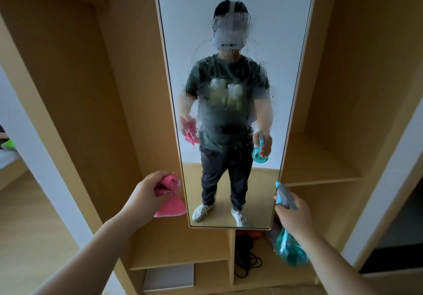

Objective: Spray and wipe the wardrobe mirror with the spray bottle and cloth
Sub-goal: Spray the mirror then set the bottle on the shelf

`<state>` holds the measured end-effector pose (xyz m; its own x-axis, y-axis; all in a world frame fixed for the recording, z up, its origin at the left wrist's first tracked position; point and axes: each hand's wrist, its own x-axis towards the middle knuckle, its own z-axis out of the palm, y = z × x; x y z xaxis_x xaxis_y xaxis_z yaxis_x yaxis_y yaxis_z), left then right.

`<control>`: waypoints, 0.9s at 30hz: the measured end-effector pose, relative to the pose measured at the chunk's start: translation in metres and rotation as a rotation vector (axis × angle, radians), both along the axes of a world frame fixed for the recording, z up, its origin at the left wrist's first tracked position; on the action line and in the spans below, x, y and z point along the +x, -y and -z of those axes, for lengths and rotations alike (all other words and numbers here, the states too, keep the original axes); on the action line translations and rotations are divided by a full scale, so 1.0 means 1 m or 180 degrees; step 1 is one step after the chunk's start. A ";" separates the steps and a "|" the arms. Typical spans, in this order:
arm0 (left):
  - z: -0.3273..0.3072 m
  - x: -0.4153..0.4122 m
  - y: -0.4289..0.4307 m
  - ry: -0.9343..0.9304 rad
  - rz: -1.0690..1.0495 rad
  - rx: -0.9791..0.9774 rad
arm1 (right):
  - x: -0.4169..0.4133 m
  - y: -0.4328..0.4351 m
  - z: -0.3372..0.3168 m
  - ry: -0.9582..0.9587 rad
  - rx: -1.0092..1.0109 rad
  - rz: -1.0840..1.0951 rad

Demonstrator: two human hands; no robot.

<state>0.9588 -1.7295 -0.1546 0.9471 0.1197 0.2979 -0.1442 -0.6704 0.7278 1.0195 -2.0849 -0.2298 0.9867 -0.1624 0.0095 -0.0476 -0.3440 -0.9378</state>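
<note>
Two hands are busy below the tall, narrow wardrobe mirror [231, 102] with its pale frame, and its upper and middle glass already carries droplets and a misty film, so you appear to be between spraying and wiping. Your left hand [146, 194] is curled round a bunched pink cloth [170, 197], just left of the mirror's lower edge, with the cloth's free corner hanging down. Your right hand [291, 212] grips the neck of a translucent teal plastic spray bottle [289, 233] with a grey trigger head, just right of the mirror's bottom corner. The bottle's long axis runs steeply, its nozzle pointing up and toward the mirror's lower right edge, its round body hanging below your hand. Whether a finger lies on the trigger, you cannot tell. Next, I judge, the cloth must rise to the wet glass and press flat there, working downward before the droplets run. The lower mirror looks dry and may need another spray first.
</note>
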 end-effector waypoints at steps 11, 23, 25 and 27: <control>0.009 -0.002 0.000 -0.0055 0.0148 0.0065 | -0.013 -0.001 0.023 0.0067 -0.0247 0.0138; 0.007 -0.020 -0.027 -0.0019 0.0050 0.0057 | -0.020 -0.057 0.007 0.0085 -0.0008 -0.0613; 0.008 -0.023 -0.033 -0.0008 0.0004 0.0050 | -0.020 -0.063 0.006 0.0115 -0.0026 -0.0634; 0.010 -0.026 -0.038 -0.0014 -0.0044 0.0041 | -0.021 -0.069 0.005 0.0162 -0.0114 -0.0659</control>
<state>0.9326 -1.6914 -0.1647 0.9467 0.1289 0.2953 -0.1317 -0.6817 0.7197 0.9989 -2.0155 -0.2351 0.9971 0.0450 0.0621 0.0745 -0.3746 -0.9242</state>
